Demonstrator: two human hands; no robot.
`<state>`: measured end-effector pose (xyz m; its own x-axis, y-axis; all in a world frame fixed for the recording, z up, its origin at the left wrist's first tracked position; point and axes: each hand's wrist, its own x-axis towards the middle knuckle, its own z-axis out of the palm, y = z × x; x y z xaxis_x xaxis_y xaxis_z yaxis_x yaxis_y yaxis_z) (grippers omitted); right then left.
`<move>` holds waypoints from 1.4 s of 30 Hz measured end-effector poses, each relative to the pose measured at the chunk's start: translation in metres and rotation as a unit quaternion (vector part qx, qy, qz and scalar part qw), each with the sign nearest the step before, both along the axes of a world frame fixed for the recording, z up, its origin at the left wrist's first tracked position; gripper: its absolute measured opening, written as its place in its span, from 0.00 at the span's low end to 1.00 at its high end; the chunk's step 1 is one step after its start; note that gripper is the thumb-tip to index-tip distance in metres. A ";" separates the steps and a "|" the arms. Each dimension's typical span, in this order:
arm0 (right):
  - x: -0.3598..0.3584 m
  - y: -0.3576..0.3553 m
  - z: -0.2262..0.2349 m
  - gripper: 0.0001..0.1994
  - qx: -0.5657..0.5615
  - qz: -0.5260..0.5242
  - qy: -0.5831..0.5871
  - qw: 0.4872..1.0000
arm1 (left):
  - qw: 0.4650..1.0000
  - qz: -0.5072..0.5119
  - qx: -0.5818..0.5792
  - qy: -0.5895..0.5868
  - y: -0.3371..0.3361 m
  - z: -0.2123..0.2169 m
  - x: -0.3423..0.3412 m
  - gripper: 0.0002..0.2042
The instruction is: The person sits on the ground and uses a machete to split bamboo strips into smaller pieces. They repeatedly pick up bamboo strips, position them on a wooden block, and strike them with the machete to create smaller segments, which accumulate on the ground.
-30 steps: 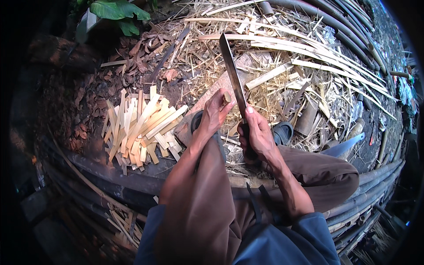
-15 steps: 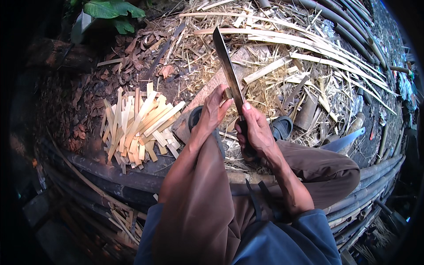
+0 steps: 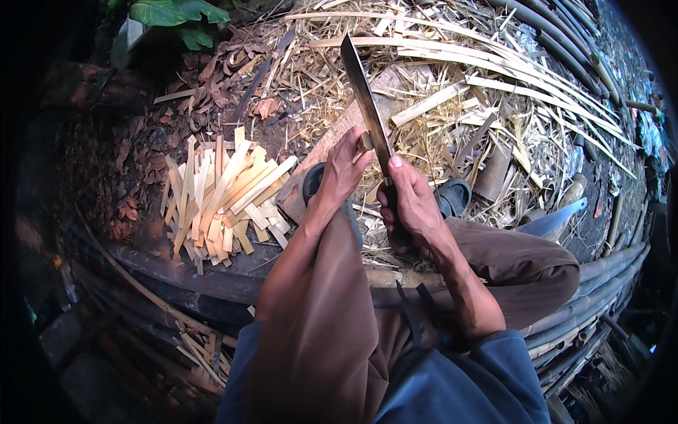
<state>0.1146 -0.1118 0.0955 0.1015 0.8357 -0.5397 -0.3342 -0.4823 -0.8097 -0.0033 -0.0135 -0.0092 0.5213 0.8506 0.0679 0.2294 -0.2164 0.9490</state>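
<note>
My right hand (image 3: 411,199) is wrapped round the dark handle of a machete (image 3: 369,102), its thumb pressed at the base of the blade. The long dark blade points up and slightly left, away from me. My left hand (image 3: 342,169) pinches a short piece of bamboo (image 3: 365,141) against the left side of the blade; most of that piece is hidden by the fingers. On the ground left of my left forearm lies a loose pile of short, pale bamboo strips (image 3: 222,198).
Long split bamboo strips (image 3: 487,63) curve across the shavings at the far right. A wooden board (image 3: 339,131) lies beyond my left hand. A saw blade (image 3: 554,220) sits right of my knee. Bamboo poles (image 3: 579,311) run beneath my legs. Green leaves (image 3: 176,14) hang far left.
Both hands keep their grips on the machete and the bamboo piece. The blade has shifted very slightly; the scene has otherwise hardly moved.
</note>
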 end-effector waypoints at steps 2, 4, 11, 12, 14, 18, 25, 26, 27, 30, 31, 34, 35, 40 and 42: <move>-0.001 -0.001 0.000 0.20 -0.004 0.000 -0.003 1.000 | 1.000 -0.001 0.001 -0.004 -0.001 0.001 0.000 0.15; -0.003 -0.002 -0.004 0.19 0.006 -0.001 -0.005 1.000 | 1.000 -0.001 0.003 -0.011 -0.001 0.000 -0.001 0.14; -0.002 0.002 -0.001 0.24 0.066 0.034 -0.132 0.988 | 1.000 -0.005 0.001 0.013 0.002 0.004 -0.001 0.14; -0.002 0.002 0.000 0.24 0.066 0.035 -0.140 0.987 | 1.000 -0.007 0.007 0.022 0.002 0.005 -0.001 0.14; -0.005 0.004 -0.002 0.24 0.110 0.019 -0.182 0.977 | 1.000 -0.007 0.003 0.014 0.000 0.009 0.000 0.14; -0.004 0.004 0.004 0.24 0.097 0.030 -0.157 0.982 | 0.999 -0.020 0.044 -0.001 0.007 0.012 -0.006 0.13; -0.006 0.001 0.007 0.24 0.095 0.026 -0.188 0.977 | 0.998 -0.006 0.066 -0.023 0.005 0.020 -0.001 0.14; -0.005 0.001 0.006 0.23 0.101 0.023 -0.170 0.980 | 0.998 -0.010 0.062 -0.017 0.006 0.022 0.001 0.13; -0.005 0.002 0.004 0.23 0.108 0.019 -0.153 0.982 | 0.998 -0.014 0.059 -0.011 0.006 0.026 0.001 0.13; -0.008 0.005 -0.006 0.23 0.062 0.035 -0.174 0.982 | 0.997 -0.009 0.079 0.013 0.008 0.014 0.000 0.11; -0.007 0.004 -0.006 0.23 0.069 0.030 -0.161 0.984 | 0.997 -0.013 0.078 0.002 0.008 0.009 -0.001 0.11; -0.006 0.001 0.002 0.22 0.068 0.041 -0.198 0.977 | 0.998 -0.028 0.055 -0.011 0.010 0.021 -0.002 0.11; -0.008 0.000 0.008 0.22 0.088 0.044 -0.219 0.971 | 0.994 -0.021 0.108 0.002 0.011 0.026 -0.003 0.11; -0.011 -0.001 -0.009 0.22 0.136 0.038 -0.268 0.953 | 0.999 -0.003 0.051 0.006 0.003 0.006 -0.001 0.12; -0.009 -0.002 0.019 0.22 0.048 0.071 -0.247 0.965 | 0.995 -0.006 0.101 -0.010 0.002 0.021 -0.005 0.12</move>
<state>0.1055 -0.1142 0.1140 0.2069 0.9039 -0.3743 0.1673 -0.4096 -0.8968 -0.0080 -0.0110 0.0114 0.5281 0.8124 0.2471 0.2068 -0.4053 0.8905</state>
